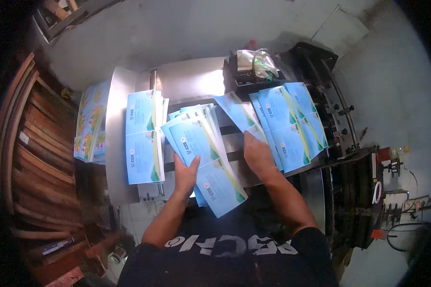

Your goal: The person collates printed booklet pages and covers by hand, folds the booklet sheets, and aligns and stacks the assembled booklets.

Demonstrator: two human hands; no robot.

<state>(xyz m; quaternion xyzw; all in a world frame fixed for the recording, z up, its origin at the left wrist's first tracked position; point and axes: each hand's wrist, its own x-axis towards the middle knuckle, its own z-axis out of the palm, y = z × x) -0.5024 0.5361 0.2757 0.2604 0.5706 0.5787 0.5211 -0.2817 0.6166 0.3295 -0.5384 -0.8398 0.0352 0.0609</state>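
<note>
My left hand (186,173) grips the left edge of a fanned bundle of blue printed sheets (208,165), thumb on top. The bundle tilts across the middle of the machine's bed, and other sheets show beneath it. My right hand (259,155) is closed on the lower end of a single printed sheet (239,113), which slants up to the left. Just right of that hand lies a spread pile of matching sheets (285,126), overlapping one another. To the left of my left hand stands a neater stack of the same sheets (142,136).
A curved metal panel (116,143) rises at the left, with colourful printed sheets (92,119) behind it. Wooden boards (40,148) line the left side. A black box with a plastic bag (256,61) sits at the back. Machine rails (342,110) run along the right.
</note>
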